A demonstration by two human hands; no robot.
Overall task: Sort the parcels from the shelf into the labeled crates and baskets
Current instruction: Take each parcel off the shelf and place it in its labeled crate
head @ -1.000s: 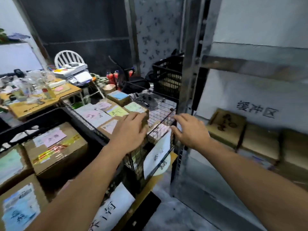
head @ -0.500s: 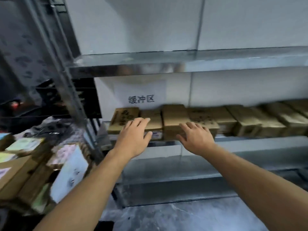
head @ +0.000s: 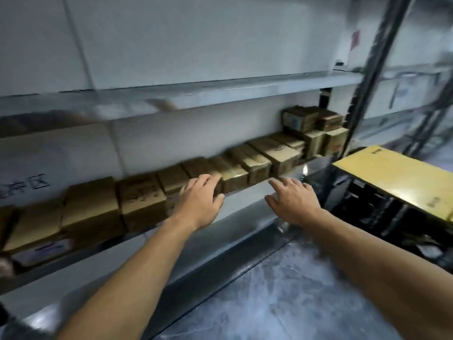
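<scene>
A long row of brown cardboard parcels (head: pixel 142 200) fills the metal shelf (head: pixel 245 202), running from the far left up to a small stack at the right end (head: pixel 311 121). My left hand (head: pixel 198 204) is stretched out with straight fingers, its fingertips at the front of a parcel (head: pixel 232 175) in the middle of the row. To its right, my right hand (head: pixel 291 200) is held out with fingers spread in front of the shelf edge, just below the parcels, and holds nothing. The picture is blurred by motion.
A black crate (head: pixel 382 217) under a yellow board (head: pixel 397 173) stands at the right beside the dark shelf upright (head: pixel 365 77). A second shelf board (head: pixel 171 99) runs above the parcels. A white sign with dark characters (head: pixel 27 187) hangs at the left. Grey floor lies below.
My view has swung right, from the crates of sorted parcels to the shelf and then along it. Both hands, with nothing in them, have travelled right along the parcel row.
</scene>
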